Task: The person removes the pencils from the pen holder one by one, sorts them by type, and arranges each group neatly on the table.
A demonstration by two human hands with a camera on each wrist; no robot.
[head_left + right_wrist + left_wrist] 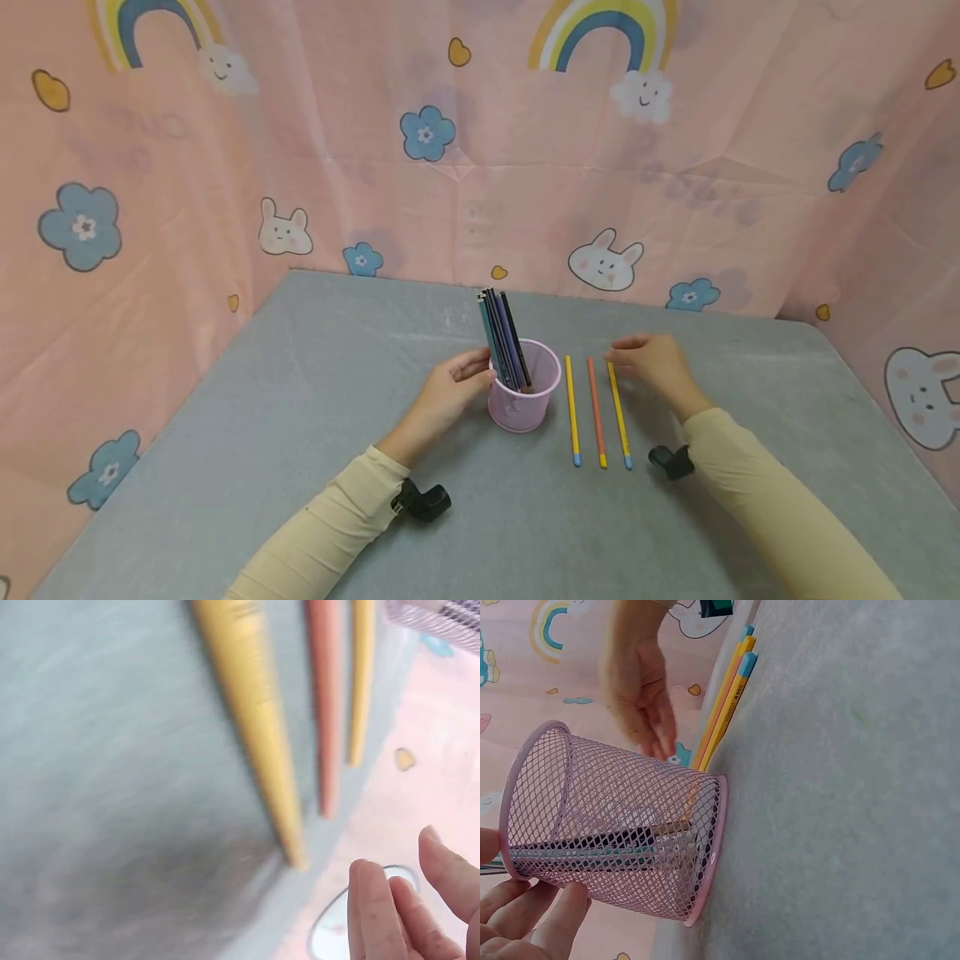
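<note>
A pink mesh pencil cup (519,414) stands upright on the grey table. Several dark pencils (501,337) lean in it toward its left side. My left hand (444,396) grips the cup by its left side near the rim, thumb in front and fingers behind. To the right of the cup lie a yellow pencil (572,412), an orange pencil (597,417) and a second yellow pencil (619,417), side by side. Over the far end of that right-hand yellow pencil is my right hand (660,367). In the right wrist view its fingers (379,911) extend with nothing between them.
The grey table (322,383) reaches back to a pink curtain (495,208) printed with rainbows, flowers and rabbits. A dark wrist device (423,502) sits at the left cuff, another dark device (671,461) at the right cuff.
</note>
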